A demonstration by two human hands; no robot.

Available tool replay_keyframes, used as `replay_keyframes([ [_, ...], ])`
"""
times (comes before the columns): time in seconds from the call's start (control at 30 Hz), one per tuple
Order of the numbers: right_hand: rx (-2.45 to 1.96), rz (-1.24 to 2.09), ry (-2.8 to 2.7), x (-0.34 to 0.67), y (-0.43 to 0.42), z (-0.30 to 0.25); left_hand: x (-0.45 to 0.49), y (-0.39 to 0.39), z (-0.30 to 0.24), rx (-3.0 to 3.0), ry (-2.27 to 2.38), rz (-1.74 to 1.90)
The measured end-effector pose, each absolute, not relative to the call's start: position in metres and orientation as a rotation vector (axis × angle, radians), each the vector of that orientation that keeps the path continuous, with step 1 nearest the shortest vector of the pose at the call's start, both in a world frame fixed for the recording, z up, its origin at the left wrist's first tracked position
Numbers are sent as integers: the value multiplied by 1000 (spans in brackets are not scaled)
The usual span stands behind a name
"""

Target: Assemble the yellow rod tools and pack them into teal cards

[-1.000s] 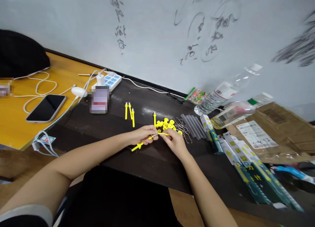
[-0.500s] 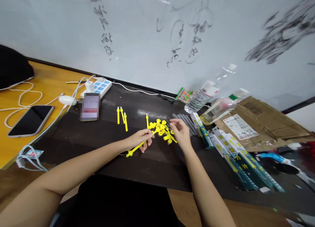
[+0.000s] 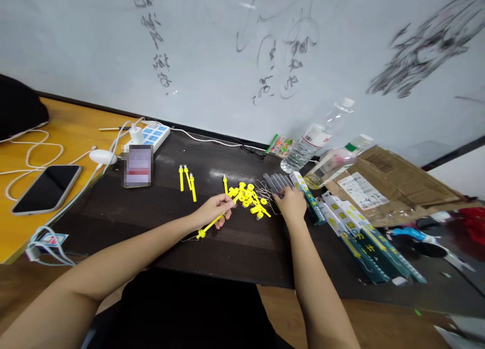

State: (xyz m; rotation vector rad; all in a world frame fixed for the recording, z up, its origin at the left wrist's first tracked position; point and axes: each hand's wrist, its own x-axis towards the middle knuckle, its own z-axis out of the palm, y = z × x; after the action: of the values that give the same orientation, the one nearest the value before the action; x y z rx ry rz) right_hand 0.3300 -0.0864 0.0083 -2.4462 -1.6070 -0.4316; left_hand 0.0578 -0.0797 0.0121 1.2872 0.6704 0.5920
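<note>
- Holding a yellow stick (image 3: pixel 207 227), the left hand (image 3: pixel 214 210) pinches its far end tight, low over the dark table (image 3: pixel 151 212).
- The right hand (image 3: pixel 292 206) is well apart from it, fingertips down by the clear tubes (image 3: pixel 278 181); I cannot tell if it grips anything.
- A pile of small yellow parts (image 3: pixel 246 195) lies between the two hands.
- Three more sticks (image 3: pixel 187 177) lie far and left.
- Green packs (image 3: pixel 359 233) lie to the right.

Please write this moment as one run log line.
left hand: holds yellow rod | right hand: at clear tubes | yellow parts: between hands
</note>
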Motion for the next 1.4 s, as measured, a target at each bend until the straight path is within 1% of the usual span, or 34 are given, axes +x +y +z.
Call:
replay_keyframes([
  [0.13, -2417, -395, -1591, 333, -87, 9, 58, -79, 10, 1305, 647, 609],
  [0.23, -2237, -264, -1478, 339, -87, 10, 58, -76, 5, 1363, 642, 609],
  [0.3, -1948, -37, -1387, 339, -86, 13, 58, -75, 1, 1435, 652, 611],
  [0.43, -1266, 651, -1158, 318, -86, 19, 55, -78, 0, 1621, 708, 633],
  [0.5, -1091, 940, -1090, 299, -89, 22, 54, -81, 2, 1690, 730, 628],
  [0.57, -1023, 1115, -1038, 282, -93, 23, 53, -83, 4, 1727, 742, 619],
  [0.63, -980, 1173, -1006, 270, -97, 24, 53, -84, 5, 1744, 750, 618],
  [0.77, -914, 1182, -1026, 258, -100, 22, 54, -84, 5, 1751, 759, 612],
  [1.1, -936, 1300, -1173, 243, -104, 12, 53, -85, 6, 1748, 772, 617],
  [1.23, -950, 1385, -1183, 239, -105, 11, 52, -85, 9, 1764, 765, 685],
  [1.4, -954, 1416, -1185, 236, -106, 9, 52, -82, 12, 1719, 668, 740],
])
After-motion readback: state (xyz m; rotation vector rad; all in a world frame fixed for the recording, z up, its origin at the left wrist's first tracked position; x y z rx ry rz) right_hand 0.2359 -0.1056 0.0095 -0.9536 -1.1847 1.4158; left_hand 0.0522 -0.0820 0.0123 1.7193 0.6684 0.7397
